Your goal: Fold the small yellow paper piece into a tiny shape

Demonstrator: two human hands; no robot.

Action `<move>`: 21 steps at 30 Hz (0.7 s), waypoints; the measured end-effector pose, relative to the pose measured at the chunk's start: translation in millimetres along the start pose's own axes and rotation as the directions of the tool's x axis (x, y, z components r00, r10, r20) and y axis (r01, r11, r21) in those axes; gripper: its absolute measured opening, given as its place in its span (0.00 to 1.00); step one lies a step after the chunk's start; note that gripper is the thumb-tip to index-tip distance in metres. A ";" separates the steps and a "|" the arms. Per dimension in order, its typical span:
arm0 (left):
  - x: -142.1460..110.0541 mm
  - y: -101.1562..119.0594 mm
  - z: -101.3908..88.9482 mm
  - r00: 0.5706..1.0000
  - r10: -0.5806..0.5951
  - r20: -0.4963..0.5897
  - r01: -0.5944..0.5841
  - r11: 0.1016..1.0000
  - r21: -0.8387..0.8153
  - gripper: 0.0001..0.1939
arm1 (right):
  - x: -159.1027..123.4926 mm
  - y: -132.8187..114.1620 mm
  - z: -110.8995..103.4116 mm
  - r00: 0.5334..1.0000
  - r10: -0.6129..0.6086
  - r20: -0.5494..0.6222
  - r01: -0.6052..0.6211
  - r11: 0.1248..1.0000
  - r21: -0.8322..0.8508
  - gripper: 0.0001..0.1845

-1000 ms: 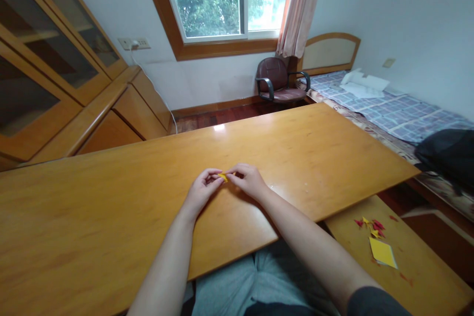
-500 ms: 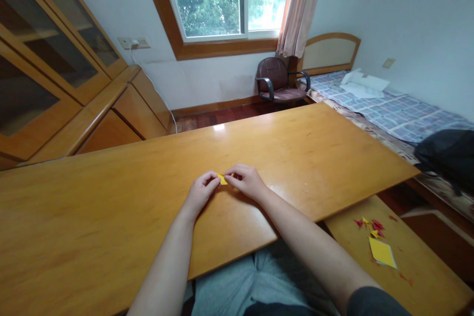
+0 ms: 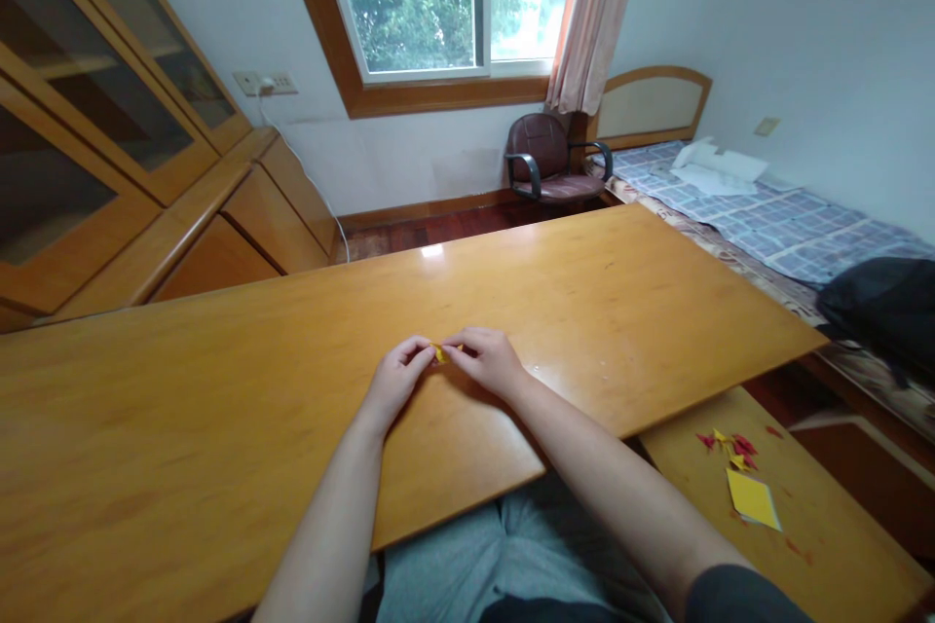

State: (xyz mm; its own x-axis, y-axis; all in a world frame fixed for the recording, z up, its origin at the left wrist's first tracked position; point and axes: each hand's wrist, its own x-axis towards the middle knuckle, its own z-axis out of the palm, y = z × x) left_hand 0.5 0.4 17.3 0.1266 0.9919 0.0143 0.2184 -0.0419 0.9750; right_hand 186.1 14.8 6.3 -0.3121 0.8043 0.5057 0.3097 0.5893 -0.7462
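Note:
A small piece of yellow paper (image 3: 439, 352) is pinched between my two hands, just over the wooden table (image 3: 278, 389). My left hand (image 3: 400, 378) grips its left side with thumb and forefinger. From the other side, the fingers of my right hand (image 3: 488, 358) pinch it too. Most of the paper is covered by my fingertips, so its exact folds cannot be made out.
A lower wooden surface (image 3: 693, 467) at the right bears a stack of yellow paper squares (image 3: 754, 498) and several small red and yellow folded papers (image 3: 736, 451). Beyond stand an armchair (image 3: 541, 161), a bed (image 3: 796, 224) with a black bag (image 3: 883, 307), and a cabinet (image 3: 241, 224).
Less of the yellow paper shows now, and it looks bent or folded between my fingertips. My right hand has shifted very slightly; my left hand stays nearly in place.

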 end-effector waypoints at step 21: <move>-0.9 -9.6 -1.5 0.997 0.052 -0.049 -0.046 0.993 0.108 0.12 | 9.5 1.9 -5.6 0.959 0.230 0.165 -0.268 0.927 0.263 0.13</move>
State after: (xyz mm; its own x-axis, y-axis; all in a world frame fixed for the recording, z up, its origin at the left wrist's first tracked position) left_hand -3.1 0.1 8.3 0.0900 0.9931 0.0756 0.3152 -0.1004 0.9437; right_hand 188.7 23.9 12.1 -0.3762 0.8945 0.2418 0.1347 0.3110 -0.9408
